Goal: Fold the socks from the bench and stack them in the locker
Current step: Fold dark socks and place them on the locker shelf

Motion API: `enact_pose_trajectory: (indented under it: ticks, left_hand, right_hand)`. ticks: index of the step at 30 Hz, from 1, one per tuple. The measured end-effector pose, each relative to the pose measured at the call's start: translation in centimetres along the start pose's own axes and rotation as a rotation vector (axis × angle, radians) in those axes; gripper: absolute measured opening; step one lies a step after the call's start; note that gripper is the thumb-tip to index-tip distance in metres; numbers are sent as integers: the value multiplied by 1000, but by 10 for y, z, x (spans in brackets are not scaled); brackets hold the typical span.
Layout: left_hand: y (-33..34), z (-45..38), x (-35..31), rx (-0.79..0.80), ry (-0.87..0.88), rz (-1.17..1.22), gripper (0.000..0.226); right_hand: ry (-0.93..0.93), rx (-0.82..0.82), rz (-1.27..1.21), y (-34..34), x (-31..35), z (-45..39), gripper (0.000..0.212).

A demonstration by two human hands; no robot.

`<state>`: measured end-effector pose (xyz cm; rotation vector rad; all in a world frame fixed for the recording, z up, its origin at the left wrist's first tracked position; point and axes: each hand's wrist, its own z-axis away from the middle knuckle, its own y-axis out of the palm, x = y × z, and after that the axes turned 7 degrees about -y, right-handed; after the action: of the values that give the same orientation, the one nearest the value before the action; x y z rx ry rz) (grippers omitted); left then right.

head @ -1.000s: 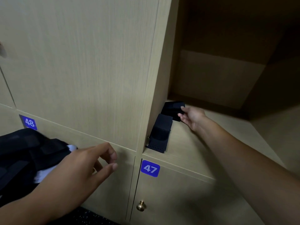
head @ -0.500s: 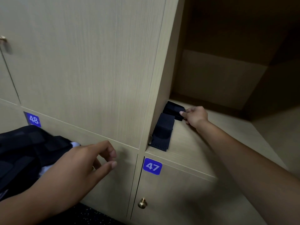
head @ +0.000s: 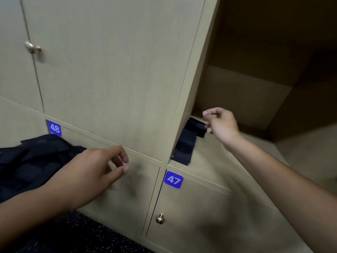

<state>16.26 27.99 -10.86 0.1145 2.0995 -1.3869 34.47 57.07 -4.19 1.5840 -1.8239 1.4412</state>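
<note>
Two folded dark socks lie at the left edge of the open locker's shelf (head: 228,167), one at the front (head: 184,149) and one behind it (head: 194,125). My right hand (head: 223,126) hovers just right of the rear sock, raised a little, fingers loosely curled and holding nothing. My left hand (head: 94,168) floats in front of the closed door below, fingers relaxed and empty. A heap of dark socks (head: 32,161) lies at the left, partly behind my left forearm.
Closed wooden locker doors fill the left and bottom, with blue labels 48 (head: 54,128) and 47 (head: 173,179) and brass knobs (head: 160,218). The open locker's interior is dark and deep to the right. A dark speckled floor (head: 82,234) shows below.
My right hand let go of the rear sock and lifted up and back from it. The left hand stayed near the same spot. The view tilted slightly downward.
</note>
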Motion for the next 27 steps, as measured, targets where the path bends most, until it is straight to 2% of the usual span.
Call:
enact_pose_trajectory:
  ticks: [5, 8, 11, 15, 18, 21, 27]
  left_hand:
    - [-23, 1, 3, -56, -47, 2, 9]
    - [-37, 4, 15, -99, -77, -3, 10]
    - [-50, 10, 36, -128, -114, -87, 9]
    - [-65, 23, 77, -97, -186, -268, 16]
    - [-78, 35, 105, -47, -244, -373, 34]
    - [-85, 46, 125, 0, -313, -434, 53]
    - [-86, 56, 144, 13, -369, -372, 52]
  right_hand:
    - [-120, -43, -87, -8, 54, 60, 27]
    - [-229, 2, -74, -4, 75, 97, 29]
    - [-366, 105, -41, 10, 87, 131, 26]
    - [-454, 331, 76, 34, 87, 165, 14]
    - [-471, 482, 148, 48, 85, 179, 12]
    - [-459, 556, 160, 57, 85, 185, 15]
    - [-437, 619, 186, 58, 86, 191, 21]
